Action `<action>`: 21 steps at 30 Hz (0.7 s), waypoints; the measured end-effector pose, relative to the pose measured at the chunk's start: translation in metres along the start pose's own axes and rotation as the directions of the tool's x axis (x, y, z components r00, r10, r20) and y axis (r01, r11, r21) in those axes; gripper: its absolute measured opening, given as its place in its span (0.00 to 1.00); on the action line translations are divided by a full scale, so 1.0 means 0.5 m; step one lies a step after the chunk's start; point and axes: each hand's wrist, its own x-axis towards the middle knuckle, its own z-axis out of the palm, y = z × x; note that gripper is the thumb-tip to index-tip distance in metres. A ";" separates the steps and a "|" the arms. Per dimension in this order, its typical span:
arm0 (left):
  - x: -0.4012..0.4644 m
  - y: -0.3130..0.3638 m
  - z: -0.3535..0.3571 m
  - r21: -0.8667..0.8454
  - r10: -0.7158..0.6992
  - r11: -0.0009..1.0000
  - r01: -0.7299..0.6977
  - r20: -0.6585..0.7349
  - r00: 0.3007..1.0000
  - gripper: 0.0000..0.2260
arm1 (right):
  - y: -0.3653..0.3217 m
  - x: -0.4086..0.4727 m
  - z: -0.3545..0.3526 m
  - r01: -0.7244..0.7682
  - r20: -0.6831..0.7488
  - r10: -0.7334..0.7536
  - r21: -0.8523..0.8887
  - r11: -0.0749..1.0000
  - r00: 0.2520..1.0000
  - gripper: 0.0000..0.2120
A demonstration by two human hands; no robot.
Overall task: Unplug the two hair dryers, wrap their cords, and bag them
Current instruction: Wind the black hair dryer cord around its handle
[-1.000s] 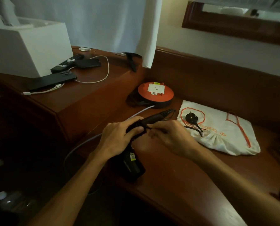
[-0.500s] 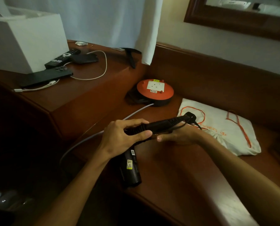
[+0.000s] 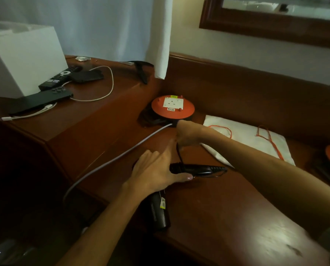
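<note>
**Hair dryer: cord wrap under way, 1 unit in hand**

Hair dryer (image 3: 189,168) lying on the tabletop (image 3: 227,217), folded handle pointing right, barrel running down past the near edge. Left hand (image 3: 156,174) laid over the body, fingers fairly straight, thumb tucked under the handle; steadying more than gripping. Right hand (image 3: 187,134) raised near the orange extension reel (image 3: 172,107), fingers closed round the black cord (image 3: 178,153), drawing it up taut from the handle. Plug not visible. White drawstring bag (image 3: 245,140) flat on the tabletop just beyond the right forearm, bulging as if already filled; contents unconfirmed. Reel socket empty. Grey cable (image 3: 110,160) leaving the reel toward the left.

Judged step: winding cord round the handle.

Notes for doing it well:
- Keep left hand pressing firmly so the dryer cannot roll off the edge.
- Hold even, light tension; lay turns side by side.
- Avoid a sharp bend at the strain relief.
- Leave a short tail to tuck the plug.
- Keep clear of the grey cable.
</note>
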 end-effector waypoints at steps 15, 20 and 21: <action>-0.001 -0.036 -0.025 -0.115 0.009 0.993 -0.019 -0.086 0.996 0.22 | -0.029 -0.244 -0.060 0.324 0.150 -0.307 -0.100 0.941 0.940 0.11; 0.004 -0.067 -0.054 -0.123 -0.060 0.990 0.065 0.047 0.997 0.16 | -0.003 -0.275 0.036 0.313 0.089 -0.309 -0.035 0.949 0.947 0.14; 0.006 -0.077 -0.062 -0.179 -0.042 0.982 0.063 0.116 0.992 0.20 | 0.000 -0.279 0.044 0.333 0.056 -0.333 -0.006 0.943 0.941 0.16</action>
